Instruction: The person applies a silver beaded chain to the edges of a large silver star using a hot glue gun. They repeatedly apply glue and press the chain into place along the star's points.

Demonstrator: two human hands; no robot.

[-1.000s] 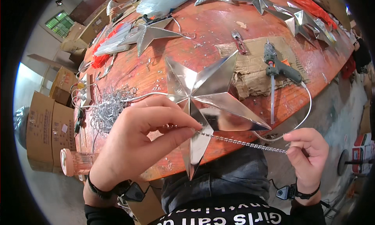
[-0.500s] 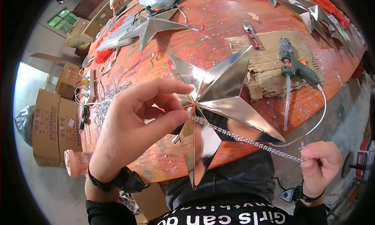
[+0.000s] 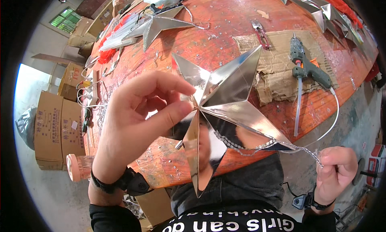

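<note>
A shiny silver five-pointed star (image 3: 225,85) lies tilted in front of me, one point hanging past the table edge over my lap. My left hand (image 3: 138,119) is at the star's centre, hiding its left point. Its fingers are curled, thumb and index tips close together; whatever they hold is hidden. Lower right, my right hand (image 3: 335,167) pinches the end of a sparkling rhinestone chain (image 3: 273,143). From there the chain runs slack over the star's lower-right point, its reflection doubling it. The chain's inner part sits on the dark facet below the centre.
A glue gun (image 3: 303,63) with a glue stick lies on torn cardboard (image 3: 277,79), beside red-handled cutters (image 3: 261,35). More stars (image 3: 159,26) lie at the far side of the red-brown table (image 3: 213,43). A clear jar (image 3: 78,167) stands lower left, near cardboard boxes (image 3: 50,131).
The chain has gone from taut to slack, and its inner part has come away from my left thumb. My right hand has shifted slightly right; my left hand has barely moved.
</note>
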